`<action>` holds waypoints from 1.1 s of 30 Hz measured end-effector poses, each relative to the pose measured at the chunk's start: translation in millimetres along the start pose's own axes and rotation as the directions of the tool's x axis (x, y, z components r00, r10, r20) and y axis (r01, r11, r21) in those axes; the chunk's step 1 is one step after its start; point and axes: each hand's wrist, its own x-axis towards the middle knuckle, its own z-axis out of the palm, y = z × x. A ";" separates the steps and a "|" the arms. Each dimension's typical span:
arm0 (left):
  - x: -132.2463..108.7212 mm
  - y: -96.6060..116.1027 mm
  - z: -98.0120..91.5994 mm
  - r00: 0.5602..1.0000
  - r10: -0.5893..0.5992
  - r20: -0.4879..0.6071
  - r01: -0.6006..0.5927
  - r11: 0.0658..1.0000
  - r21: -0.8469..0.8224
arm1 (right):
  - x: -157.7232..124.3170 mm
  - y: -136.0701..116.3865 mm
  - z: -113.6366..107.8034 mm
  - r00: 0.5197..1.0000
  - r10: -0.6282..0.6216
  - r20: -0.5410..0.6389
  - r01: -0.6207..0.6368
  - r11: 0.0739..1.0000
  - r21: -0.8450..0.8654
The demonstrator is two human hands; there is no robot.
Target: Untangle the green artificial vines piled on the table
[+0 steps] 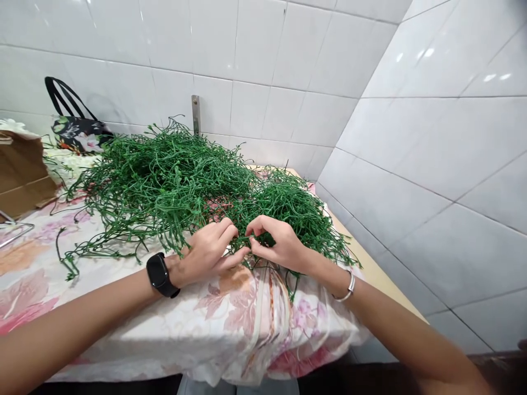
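Observation:
Both my hands meet at the near edge of a heap of thin green artificial stems. My left hand (pixel 212 247), with a black watch (pixel 162 274) on its wrist, has its fingers curled and closed on a green stem. Close beside it, my right hand (pixel 278 244) pinches a green stem (pixel 249 237) between thumb and forefinger; a pale bracelet (pixel 349 286) circles that wrist. A large stem pile (pixel 164 170) lies behind my left hand. The smaller stem pile (pixel 294 206) spreads behind and beside my right hand.
A flowered tablecloth (pixel 135 315) covers the table and bunches at its front edge. On the left stand a cardboard box (pixel 24 173), white flowers (pixel 74 167) and a floral bag (pixel 80 131). Tiled walls (pixel 255 55) close off the back and right. A metal bracket (pixel 195 114) sits at the back wall.

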 end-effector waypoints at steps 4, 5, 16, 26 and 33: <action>-0.6 -3.8 -1.0 1.000 0.016 -0.009 -0.016 0.997 0.075 | -1.7 -6.4 1.4 0.987 0.159 0.037 -0.163 0.977 0.138; -0.9 -4.4 -0.9 0.999 0.027 -0.026 -0.024 0.995 0.094 | -1.8 -7.4 1.9 0.983 0.181 0.042 -0.186 0.966 0.181; -0.2 1.3 -12.1 0.999 0.028 0.039 -0.025 0.997 -0.068 | 0.3 -8.3 0.2 0.930 0.313 0.190 -0.366 0.765 0.530; 1.9 -0.4 -12.3 0.985 -0.098 0.143 0.157 0.855 -0.495 | -4.4 -9.4 3.2 0.997 0.057 0.051 -0.052 0.995 -0.082; 2.8 1.3 -7.9 0.979 -0.119 0.167 0.188 0.842 -0.506 | -5.6 -10.7 11.5 0.991 -0.128 0.049 0.136 0.966 -0.218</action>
